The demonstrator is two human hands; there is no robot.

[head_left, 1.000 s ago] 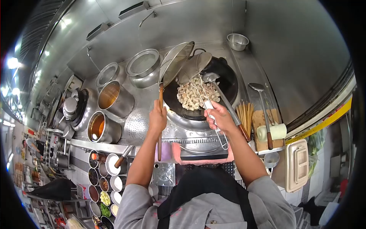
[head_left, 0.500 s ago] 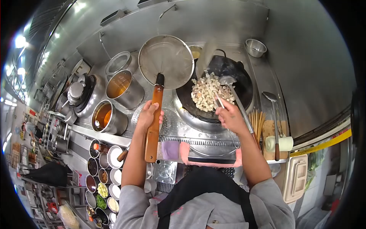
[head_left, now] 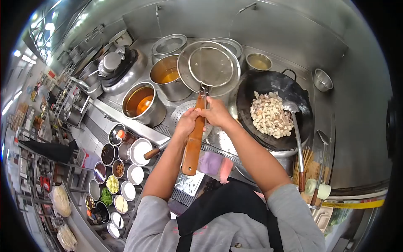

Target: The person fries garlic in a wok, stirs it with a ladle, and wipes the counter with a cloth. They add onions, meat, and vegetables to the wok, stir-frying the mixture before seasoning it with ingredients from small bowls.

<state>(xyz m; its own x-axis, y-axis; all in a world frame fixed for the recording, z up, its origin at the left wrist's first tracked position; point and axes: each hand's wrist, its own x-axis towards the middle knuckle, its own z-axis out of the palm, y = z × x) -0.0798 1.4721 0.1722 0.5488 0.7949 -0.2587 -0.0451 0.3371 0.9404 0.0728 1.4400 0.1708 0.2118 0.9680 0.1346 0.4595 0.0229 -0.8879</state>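
Note:
My left hand (head_left: 187, 124) grips the wooden handle (head_left: 192, 151) of a large round strainer (head_left: 184, 69), held level over the stove. A smaller wire-rimmed strainer (head_left: 211, 66) overlaps the large one's mesh. My right hand (head_left: 217, 112) closes around the smaller strainer's metal handle, against the upper end of the wooden handle. To the right, pale chopped pieces (head_left: 272, 114), perhaps mushroom or meat, lie heaped in a black wok (head_left: 302, 126). A ladle (head_left: 290, 106) rests in the wok with its handle toward me, touched by neither hand.
Two steel pots of amber liquid, one nearer (head_left: 144, 107) and one farther (head_left: 170, 77), stand left of the strainers. Several seasoning containers (head_left: 119, 169) fill the lower left. A second ladle (head_left: 323, 136) and wooden skewers (head_left: 306, 159) lie at right. A steel bowl (head_left: 322, 80) sits behind.
My right hand has moved left from the wok to the wooden handle, bringing the smaller strainer from above the wok onto the large one. The view has shifted left.

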